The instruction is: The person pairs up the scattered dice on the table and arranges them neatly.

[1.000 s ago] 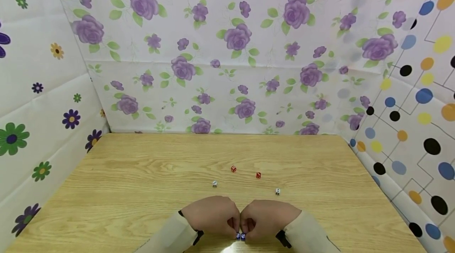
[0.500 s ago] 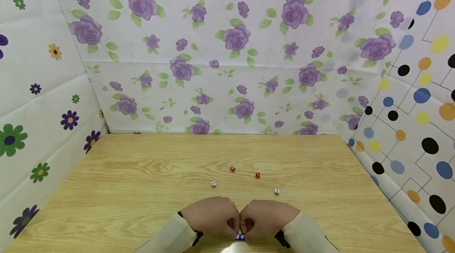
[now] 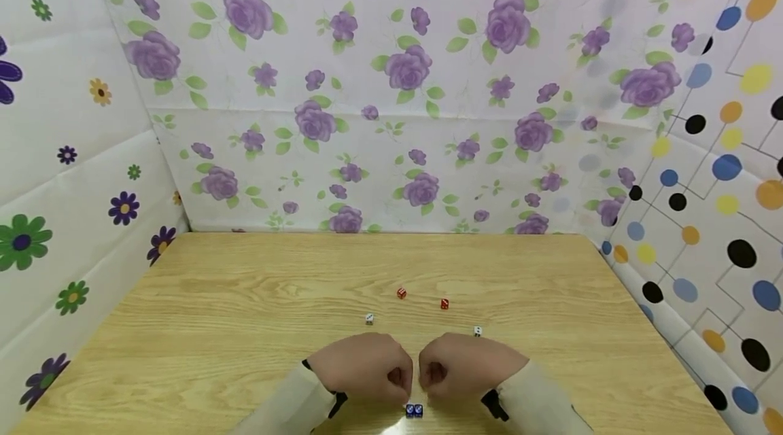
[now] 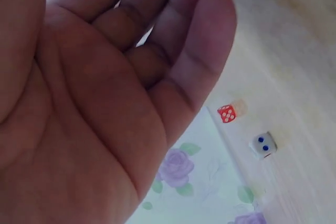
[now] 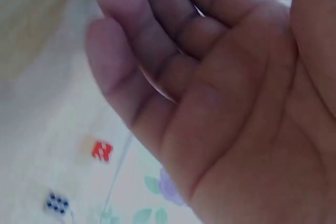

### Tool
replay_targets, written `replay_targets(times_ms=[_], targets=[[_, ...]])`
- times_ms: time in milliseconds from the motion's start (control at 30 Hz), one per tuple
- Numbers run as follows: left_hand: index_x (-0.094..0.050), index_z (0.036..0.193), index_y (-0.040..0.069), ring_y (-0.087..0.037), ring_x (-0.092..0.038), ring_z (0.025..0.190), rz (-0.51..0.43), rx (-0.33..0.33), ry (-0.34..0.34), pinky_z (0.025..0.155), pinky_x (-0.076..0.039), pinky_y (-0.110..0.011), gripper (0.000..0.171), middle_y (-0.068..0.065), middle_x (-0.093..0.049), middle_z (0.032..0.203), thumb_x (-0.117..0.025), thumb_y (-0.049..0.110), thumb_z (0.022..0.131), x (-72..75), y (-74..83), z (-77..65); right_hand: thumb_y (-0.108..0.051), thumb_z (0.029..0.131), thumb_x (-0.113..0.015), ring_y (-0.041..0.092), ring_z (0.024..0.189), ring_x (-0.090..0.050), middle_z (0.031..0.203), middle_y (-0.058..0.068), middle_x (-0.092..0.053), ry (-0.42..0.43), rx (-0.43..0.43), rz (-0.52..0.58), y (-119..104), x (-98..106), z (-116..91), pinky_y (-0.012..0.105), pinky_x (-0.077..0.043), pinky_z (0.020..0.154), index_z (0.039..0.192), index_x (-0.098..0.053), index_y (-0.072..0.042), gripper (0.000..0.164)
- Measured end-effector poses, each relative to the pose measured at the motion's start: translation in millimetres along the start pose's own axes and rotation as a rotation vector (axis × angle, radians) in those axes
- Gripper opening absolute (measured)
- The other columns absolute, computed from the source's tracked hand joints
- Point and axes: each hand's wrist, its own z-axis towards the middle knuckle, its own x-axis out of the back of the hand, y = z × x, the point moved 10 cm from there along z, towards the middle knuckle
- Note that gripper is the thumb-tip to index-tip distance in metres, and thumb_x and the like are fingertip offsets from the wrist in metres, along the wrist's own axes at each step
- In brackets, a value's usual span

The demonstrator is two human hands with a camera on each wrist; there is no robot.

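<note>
Table: wood. Left hand and right hand: slightly apart from each other, fingers loosely curled, nothing visibly held. 2 blue dice: side by side on it, just nearside of the hands; contact with left fingertips unclear. Risk, judged: a trailing fingertip could split or turn the pair; a forward right-hand sweep could knock the nearby white die.

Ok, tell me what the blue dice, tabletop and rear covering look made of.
Blue dice: probably plastic, by their even colour; finish too small to judge. Tabletop: wood or wood-look laminate, smooth, slightly glossy, by its grain and glare. Rear covering: fabric or plastic sheet, apparently matte, by its creases.
</note>
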Motion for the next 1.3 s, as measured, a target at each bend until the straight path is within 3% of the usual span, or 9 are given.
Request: replay_targets(times_ms=[133,167,367,500,667,800,967,1200,1300], targets=[[-0.074,0.098,0.023,0.003,-0.058,0.076,0.055,0.066,0.127,0.072,-0.051,-0.020,0.003,0.016,-0.067,0.089,-0.072,0.024,0.097,27.6,-15.6,-2.0,-0.012,0.093,-0.074,0.001,0.074,-0.053,0.086,-0.015,-0.061,0.184,-0.017,-0.052,12.1,36.3,-8.3,0.025,-0.049,0.070,0.098,-0.071,-0.018,0.009],[-0.074,0.103,0.021,0.001,-0.059,0.079,0.061,0.100,0.162,0.074,-0.052,-0.023,0.007,0.014,-0.068,0.092,-0.071,0.024,0.097,35.4,-22.8,-3.8,-0.012,0.094,-0.074,0.002,0.075,-0.053,0.087,-0.013,-0.061,0.228,-0.033,-0.063,16.8,45.2,-11.2,0.026,-0.049,0.070,0.101,-0.070,-0.016,0.009],[-0.069,0.120,0.008,-0.020,-0.065,0.097,0.061,0.281,0.324,0.081,-0.054,-0.037,0.027,-0.005,-0.067,0.106,-0.073,0.018,0.096,68.9,-67.6,-19.3,-0.015,0.094,-0.076,0.009,0.075,-0.053,0.088,-0.007,-0.060,0.386,-0.248,-0.112,55.3,78.7,-32.2,0.033,-0.047,0.068,0.110,-0.069,-0.011,0.018],[-0.068,0.120,0.006,-0.023,-0.064,0.097,0.059,0.354,0.343,0.082,-0.054,-0.042,0.028,-0.010,-0.067,0.107,-0.074,0.012,0.093,71.9,-86.5,-21.0,-0.015,0.093,-0.076,0.013,0.077,-0.055,0.091,-0.002,-0.062,0.351,-0.378,-0.100,80.3,74.1,-38.4,0.039,-0.049,0.071,0.111,-0.069,-0.010,0.020],[-0.070,0.116,0.007,-0.017,-0.063,0.087,0.034,0.377,0.298,0.080,-0.055,-0.041,0.024,-0.004,-0.070,0.100,-0.074,0.008,0.093,60.8,-95.0,-15.4,-0.011,0.090,-0.079,0.015,0.079,-0.058,0.088,-0.003,-0.063,0.242,-0.472,-0.044,101.5,54.5,-38.6,0.043,-0.051,0.075,0.102,-0.068,-0.013,0.017],[-0.072,0.104,0.011,-0.012,-0.061,0.079,0.040,0.364,0.287,0.077,-0.054,-0.038,0.013,0.004,-0.067,0.089,-0.076,0.009,0.092,55.9,-94.5,-12.4,-0.008,0.088,-0.079,0.015,0.076,-0.057,0.085,-0.004,-0.062,0.235,-0.480,-0.056,104.8,51.0,-37.5,0.042,-0.050,0.073,0.095,-0.065,-0.015,0.017],[-0.072,0.093,0.012,-0.011,-0.056,0.075,0.035,0.343,0.298,0.074,-0.052,-0.037,0.007,0.004,-0.066,0.086,-0.075,0.005,0.092,55.3,-92.1,-13.5,-0.007,0.091,-0.076,0.017,0.073,-0.055,0.085,-0.003,-0.062,0.228,-0.488,-0.038,104.3,49.2,-35.4,0.041,-0.048,0.068,0.092,-0.064,-0.014,0.013],[-0.074,0.088,0.011,-0.011,-0.055,0.075,0.041,0.320,0.333,0.074,-0.052,-0.035,0.013,-0.002,-0.070,0.088,-0.071,-0.001,0.090,55.5,-90.9,-11.1,-0.003,0.092,-0.072,0.018,0.068,-0.053,0.081,-0.001,-0.060,0.250,-0.494,-0.006,104.7,51.2,-36.3,0.038,-0.044,0.064,0.086,-0.064,-0.014,0.015],[-0.068,0.076,0.014,-0.009,-0.045,0.065,0.045,0.315,0.341,0.066,-0.044,-0.031,0.021,0.003,-0.061,0.074,-0.067,-0.005,0.087,55.5,-90.7,-9.6,-0.002,0.091,-0.072,0.019,0.067,-0.053,0.079,-0.001,-0.060,0.252,-0.491,0.006,104.9,51.9,-36.0,0.037,-0.043,0.062,0.084,-0.064,-0.013,0.016]])
